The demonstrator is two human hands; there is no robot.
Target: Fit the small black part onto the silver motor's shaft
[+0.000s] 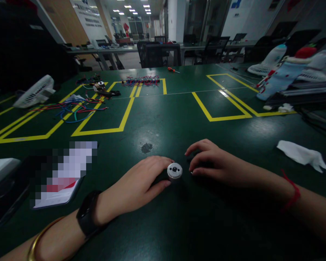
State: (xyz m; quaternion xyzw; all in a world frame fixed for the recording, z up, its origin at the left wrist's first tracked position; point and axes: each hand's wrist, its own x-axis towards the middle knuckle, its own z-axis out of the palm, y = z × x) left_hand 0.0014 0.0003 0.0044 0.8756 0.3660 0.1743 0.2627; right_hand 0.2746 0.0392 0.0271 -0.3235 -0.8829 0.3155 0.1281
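My left hand (149, 177) has its thumb and fingers around a small silver cylinder (175, 170) that looks like a small motor. It stands upright on the dark green table (163, 224), its round face up, with a dark centre and small holes. Just to the right is my right hand (209, 161), apart from the cylinder. Its fingers are curled, with thumb and index finger close together. A tiny bright speck shows by those fingertips, too small to name. A black band is on my left wrist and a red string on the right.
Left of my left arm lies a phone (67, 174) with a blurred screen. Loose wires (81, 107) and a white fan (35, 92) are farther back. A red screwdriver (173, 70) lies at the far edge. To the right are a crumpled tissue (301, 154) and a blue plush-like item (284, 76).
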